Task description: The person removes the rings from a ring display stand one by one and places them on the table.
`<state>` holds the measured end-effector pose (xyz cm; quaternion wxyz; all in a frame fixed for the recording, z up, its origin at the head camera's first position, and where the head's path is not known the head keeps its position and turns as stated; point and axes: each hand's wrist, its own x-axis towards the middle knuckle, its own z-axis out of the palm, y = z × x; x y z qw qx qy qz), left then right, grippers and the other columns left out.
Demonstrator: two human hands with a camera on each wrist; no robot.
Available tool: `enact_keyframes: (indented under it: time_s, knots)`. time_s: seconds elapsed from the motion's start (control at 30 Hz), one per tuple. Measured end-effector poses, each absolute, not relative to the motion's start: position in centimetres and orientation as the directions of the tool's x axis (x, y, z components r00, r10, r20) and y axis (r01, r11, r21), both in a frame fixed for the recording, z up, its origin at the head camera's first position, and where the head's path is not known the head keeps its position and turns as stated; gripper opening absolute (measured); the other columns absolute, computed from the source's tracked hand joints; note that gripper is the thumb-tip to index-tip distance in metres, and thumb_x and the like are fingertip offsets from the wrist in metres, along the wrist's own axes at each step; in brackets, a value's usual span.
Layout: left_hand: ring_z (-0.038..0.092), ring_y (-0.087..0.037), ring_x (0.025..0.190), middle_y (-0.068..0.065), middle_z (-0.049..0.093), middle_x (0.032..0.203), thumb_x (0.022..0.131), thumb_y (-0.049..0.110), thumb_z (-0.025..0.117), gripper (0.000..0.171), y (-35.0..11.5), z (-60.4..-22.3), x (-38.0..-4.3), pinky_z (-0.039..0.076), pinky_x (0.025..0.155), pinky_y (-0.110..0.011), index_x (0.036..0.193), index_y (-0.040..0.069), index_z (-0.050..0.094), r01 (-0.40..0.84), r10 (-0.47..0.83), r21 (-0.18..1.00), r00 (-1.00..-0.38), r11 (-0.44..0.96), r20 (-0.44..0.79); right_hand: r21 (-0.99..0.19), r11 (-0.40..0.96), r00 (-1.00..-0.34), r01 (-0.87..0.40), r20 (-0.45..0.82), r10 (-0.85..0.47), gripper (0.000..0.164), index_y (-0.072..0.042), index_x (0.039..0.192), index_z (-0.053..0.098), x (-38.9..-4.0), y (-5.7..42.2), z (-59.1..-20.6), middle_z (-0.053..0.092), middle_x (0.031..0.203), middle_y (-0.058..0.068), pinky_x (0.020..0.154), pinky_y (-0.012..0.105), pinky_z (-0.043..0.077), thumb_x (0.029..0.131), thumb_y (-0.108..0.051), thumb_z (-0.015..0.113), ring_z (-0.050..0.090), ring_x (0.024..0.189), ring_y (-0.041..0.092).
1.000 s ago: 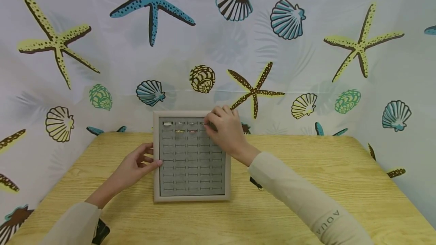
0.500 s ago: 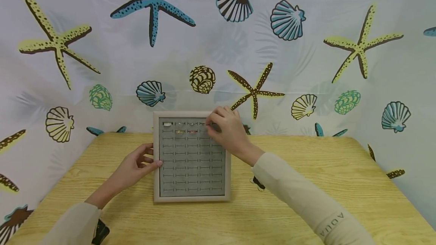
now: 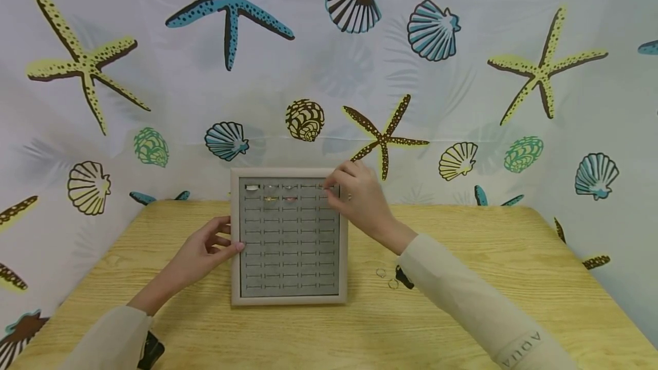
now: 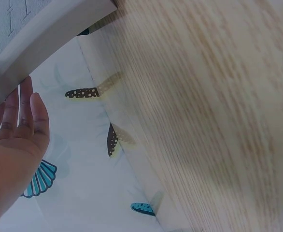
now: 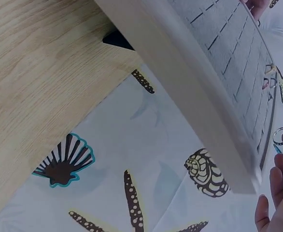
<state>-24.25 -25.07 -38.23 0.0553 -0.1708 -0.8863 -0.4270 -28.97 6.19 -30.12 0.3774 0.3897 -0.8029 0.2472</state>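
While the ring tray (image 3: pixel 292 300) stands where it did half a second ago, the right sleeve (image 3: pixel 462 301) and right hand (image 3: pixel 362 196) have shifted to the right. The fourth slot of the top row, where the fingertips were, now lies uncovered, and two rings (image 3: pixel 393 284) have come into sight on the table. The left hand (image 3: pixel 203 247) grips the tray's left edge, thumb on the front, the other fingers behind it and slightly apart. By the upper right corner, the right hand pinches a silver ring (image 5: pixel 274 135) between thumb and finger; whether that ring touches the tray, I cannot tell.

Behind everything hangs a white cloth (image 3: pixel 319 67) printed with starfish and shells. Before it, a wood-grain table (image 3: pixel 462 244) bears the tray and, right of it, the two rings. Five small rings sit in the tray's slots, three in the top row and two below.
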Motion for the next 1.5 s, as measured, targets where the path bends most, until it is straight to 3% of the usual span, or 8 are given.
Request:
enact_keyframes:
  time_s: [0.27,0.57,0.7,1.1,1.5]
  knots:
    - [0.059,-0.018,0.090,-0.012,0.056,0.112,0.088,0.027,0.061,0.052,-25.0,-38.2,-24.2,0.049,0.072,-0.027,0.133,0.011,0.040,0.360,0.261,0.735,-0.932,0.575,0.253,-0.160,0.572,-0.442,-0.805,0.805,-0.396,0.007,-0.013,0.079,0.064,-28.6,9.2,-31.0,0.059,0.081,0.000,0.067,0.035,0.032,0.078,-0.007,0.067,0.048,0.075,0.016]
    - [0.058,-0.014,0.088,-0.012,0.055,0.111,0.088,0.025,0.060,0.051,-25.1,-38.3,-24.2,0.049,0.072,-0.027,0.133,0.010,0.040,0.370,0.267,0.736,-0.928,0.568,0.261,-0.208,0.633,-0.544,-0.745,0.739,-0.398,0.003,-0.011,0.079,0.065,-28.2,12.1,-33.9,0.058,0.079,0.001,0.066,0.031,0.031,0.079,-0.010,0.068,0.047,0.075,0.017]
    - [0.058,-0.014,0.089,-0.012,0.055,0.112,0.088,0.025,0.061,0.051,-25.1,-38.3,-24.2,0.049,0.072,-0.027,0.133,0.010,0.040,0.368,0.263,0.732,-0.929,0.573,0.260,-0.198,0.660,-0.571,-0.725,0.708,-0.415,0.007,-0.013,0.079,0.064,-28.3,13.1,-35.8,0.060,0.081,0.001,0.069,0.034,0.035,0.077,-0.008,0.069,0.049,0.075,0.017]
    - [0.058,-0.015,0.089,-0.012,0.055,0.112,0.088,0.026,0.060,0.051,-25.1,-38.3,-24.2,0.048,0.072,-0.027,0.133,0.010,0.040,0.360,0.260,0.736,-0.932,0.573,0.253,-0.126,0.737,-0.661,-0.665,0.558,-0.501,0.009,-0.017,0.078,0.064,-28.3,15.2,-40.5,0.059,0.084,-0.003,0.065,0.030,0.032,0.077,-0.011,0.071,0.048,0.076,0.014]
    - [0.058,-0.016,0.089,-0.011,0.055,0.112,0.089,0.026,0.060,0.050,-25.2,-38.4,-24.2,0.048,0.072,-0.025,0.133,0.011,0.041,0.367,0.262,0.730,-0.929,0.577,0.260,-0.142,0.762,-0.743,-0.631,0.392,-0.543,0.011,-0.018,0.074,0.063,-28.5,16.5,-42.2,0.059,0.085,-0.001,0.064,0.030,0.026,0.075,-0.013,0.073,0.040,0.071,0.013]
